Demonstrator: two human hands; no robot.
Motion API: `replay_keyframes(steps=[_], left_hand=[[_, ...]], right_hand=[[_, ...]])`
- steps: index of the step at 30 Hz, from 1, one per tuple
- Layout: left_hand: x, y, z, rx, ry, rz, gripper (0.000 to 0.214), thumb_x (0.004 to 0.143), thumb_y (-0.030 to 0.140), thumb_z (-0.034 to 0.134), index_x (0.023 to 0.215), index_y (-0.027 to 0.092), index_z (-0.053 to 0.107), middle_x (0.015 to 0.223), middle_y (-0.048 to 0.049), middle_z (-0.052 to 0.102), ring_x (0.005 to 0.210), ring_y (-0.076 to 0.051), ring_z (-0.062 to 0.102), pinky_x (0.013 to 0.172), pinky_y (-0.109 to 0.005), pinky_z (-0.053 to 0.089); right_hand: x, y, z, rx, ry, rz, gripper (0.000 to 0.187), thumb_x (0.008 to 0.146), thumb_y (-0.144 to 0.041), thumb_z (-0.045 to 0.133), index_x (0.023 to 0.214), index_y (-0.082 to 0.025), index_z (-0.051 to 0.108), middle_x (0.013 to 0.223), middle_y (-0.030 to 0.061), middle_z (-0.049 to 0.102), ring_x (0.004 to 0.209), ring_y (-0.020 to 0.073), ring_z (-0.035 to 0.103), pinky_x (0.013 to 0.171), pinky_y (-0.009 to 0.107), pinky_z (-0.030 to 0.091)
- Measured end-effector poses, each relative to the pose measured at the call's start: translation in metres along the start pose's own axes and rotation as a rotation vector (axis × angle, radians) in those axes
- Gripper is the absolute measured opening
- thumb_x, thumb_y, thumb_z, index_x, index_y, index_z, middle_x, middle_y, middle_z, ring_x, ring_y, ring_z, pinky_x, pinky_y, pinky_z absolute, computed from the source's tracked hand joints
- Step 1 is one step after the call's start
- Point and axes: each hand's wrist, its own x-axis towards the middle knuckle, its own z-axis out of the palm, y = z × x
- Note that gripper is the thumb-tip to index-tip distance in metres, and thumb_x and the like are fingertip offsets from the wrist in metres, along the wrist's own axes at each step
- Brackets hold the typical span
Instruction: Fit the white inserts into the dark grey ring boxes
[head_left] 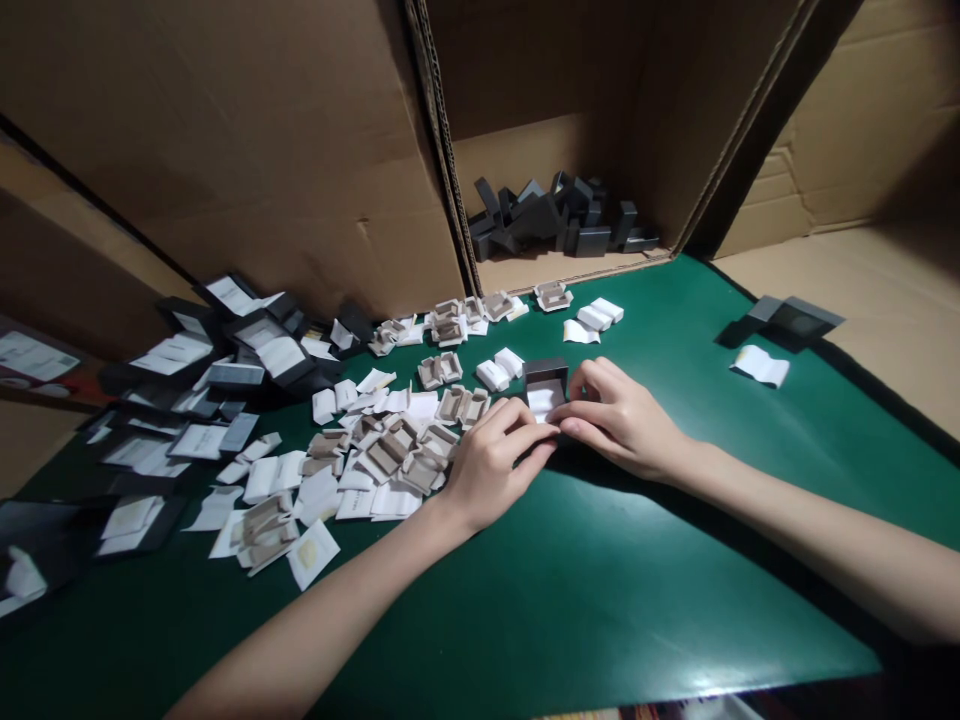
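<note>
A small dark grey box (pixel 546 378) stands with its lid up on the green table, white lining showing inside. My left hand (pixel 499 455) is closed at the box's near left side, thumb and forefinger pinched at the front edge. From the right, my right hand (pixel 611 415) grips the box's side, its fingers bent and thumb near the front. The fingers hide the lower front of the box. Close by on the left lie folded white card inserts (pixel 500 370) and a heap of opened card inserts (pixel 390 450).
Open dark boxes with white linings (pixel 255 340) pile up at the left. A large cardboard carton (pixel 510 150) at the back holds several dark boxes (pixel 555 215). On the right, an open dark box (pixel 795 318) lies by a white insert (pixel 760 367) on the green table (pixel 675 580).
</note>
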Motion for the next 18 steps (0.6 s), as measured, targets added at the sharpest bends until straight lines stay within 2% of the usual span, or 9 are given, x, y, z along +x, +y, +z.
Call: replay_keyframes(steps=[5,11,18], left_hand=[[-0.0001,-0.0011,0.0004,0.008,-0.003,0.018,0.016,0.089,0.018,0.053,0.100,0.016,0.065,0.084,-0.0045,0.055,0.081,-0.016,0.053,0.072,-0.029,0.046],[-0.0007,-0.0008,0.0000,0.015,-0.003,0.011,0.015,0.089,0.018,0.054,0.097,0.016,0.066,0.086,-0.0048,0.055,0.081,-0.015,0.053,0.071,-0.028,0.046],[0.0006,0.0013,-0.0002,0.000,-0.013,0.015,0.015,0.090,0.018,0.052,0.097,0.015,0.065,0.086,-0.0050,0.055,0.082,-0.015,0.053,0.071,-0.028,0.046]], right_hand=[[0.0007,0.0004,-0.0016,-0.021,-0.011,-0.024,0.034,0.093,-0.036,0.044,0.082,-0.016,0.069,0.083,0.0082,0.048,0.078,0.0190,0.043,0.067,0.034,0.040],[0.0016,-0.0004,-0.0037,-0.030,0.000,-0.203,0.033,0.094,-0.037,0.043,0.090,-0.015,0.067,0.098,0.0108,0.061,0.084,0.0189,0.049,0.073,0.033,0.040],[0.0019,-0.0031,-0.0021,-0.193,-0.031,-0.161,0.034,0.093,-0.040,0.045,0.088,-0.016,0.067,0.105,0.0095,0.065,0.085,0.0188,0.050,0.071,0.033,0.038]])
